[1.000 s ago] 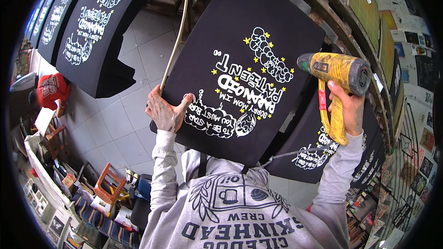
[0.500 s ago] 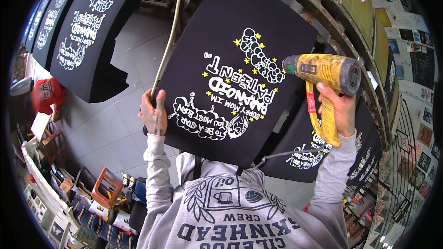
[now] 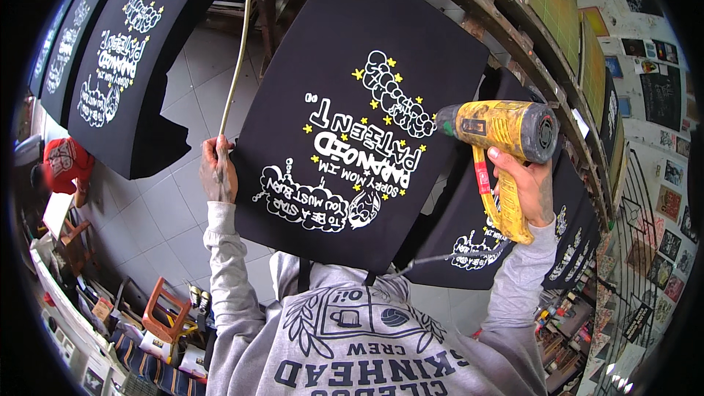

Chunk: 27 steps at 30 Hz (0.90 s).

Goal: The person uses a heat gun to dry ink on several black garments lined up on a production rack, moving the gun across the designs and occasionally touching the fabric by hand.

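Observation:
My right hand (image 3: 526, 185) is wrapped around the handle of a yellow and black heat gun (image 3: 495, 128). Its dark nozzle points left, over the right edge of a black shirt (image 3: 312, 81) spread flat in front of me. White lettering, cloud shapes and yellow stars (image 3: 352, 152) are printed on that shirt. At the shirt's left edge, my left hand (image 3: 218, 170) is closed at the lower end of a long thin pale rod or cord (image 3: 240, 59). Part of that grip is hidden.
More printed black shirts lie to the right (image 3: 469, 249) and far left (image 3: 117, 66). A curved metal rail (image 3: 528, 37) runs along the far right. A person in a red shirt (image 3: 67, 165) is at the left, above an orange-brown stool (image 3: 163, 312). A thin grey cord (image 3: 429, 258) crosses below the shirt.
Shirt, hands and heat gun all appear shifted left and slightly down in the view. The heat gun still points at the print's right side, and both grips look the same.

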{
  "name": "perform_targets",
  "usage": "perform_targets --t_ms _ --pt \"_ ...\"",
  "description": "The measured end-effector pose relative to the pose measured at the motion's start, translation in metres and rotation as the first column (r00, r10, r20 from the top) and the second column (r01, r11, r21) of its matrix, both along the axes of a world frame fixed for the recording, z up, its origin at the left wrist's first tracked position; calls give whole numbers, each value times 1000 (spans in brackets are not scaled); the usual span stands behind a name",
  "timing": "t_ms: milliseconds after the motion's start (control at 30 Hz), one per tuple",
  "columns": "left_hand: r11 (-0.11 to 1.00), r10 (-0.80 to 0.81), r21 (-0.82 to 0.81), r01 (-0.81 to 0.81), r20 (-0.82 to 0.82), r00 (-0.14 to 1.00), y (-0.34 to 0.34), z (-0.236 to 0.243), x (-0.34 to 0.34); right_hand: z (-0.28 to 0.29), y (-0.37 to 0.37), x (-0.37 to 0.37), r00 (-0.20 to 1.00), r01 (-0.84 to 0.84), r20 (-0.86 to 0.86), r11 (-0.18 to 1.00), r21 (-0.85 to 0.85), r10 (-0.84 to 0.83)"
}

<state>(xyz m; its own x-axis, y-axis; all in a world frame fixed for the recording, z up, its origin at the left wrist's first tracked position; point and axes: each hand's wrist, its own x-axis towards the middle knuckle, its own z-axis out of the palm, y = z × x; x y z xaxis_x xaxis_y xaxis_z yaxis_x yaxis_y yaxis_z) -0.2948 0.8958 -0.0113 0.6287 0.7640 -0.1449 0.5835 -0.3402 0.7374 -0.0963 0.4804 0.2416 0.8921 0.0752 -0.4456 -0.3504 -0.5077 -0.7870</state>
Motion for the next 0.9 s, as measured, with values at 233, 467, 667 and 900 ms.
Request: perform_targets --t_ms 233,467,667,900 --pt "994 -88 -61 89 26 996 16 -20 38 -2 21 8 999 -24 47 996 82 20" --pt "984 -150 -99 150 8 989 25 -30 107 -9 32 12 998 -19 66 995 99 12" --pt "992 -127 -33 124 -106 986 8 -33 127 -3 37 14 1000 -27 6 998 62 27" --pt "984 -178 -20 178 -226 958 1 -10 134 -6 37 11 999 29 15 995 96 -31"
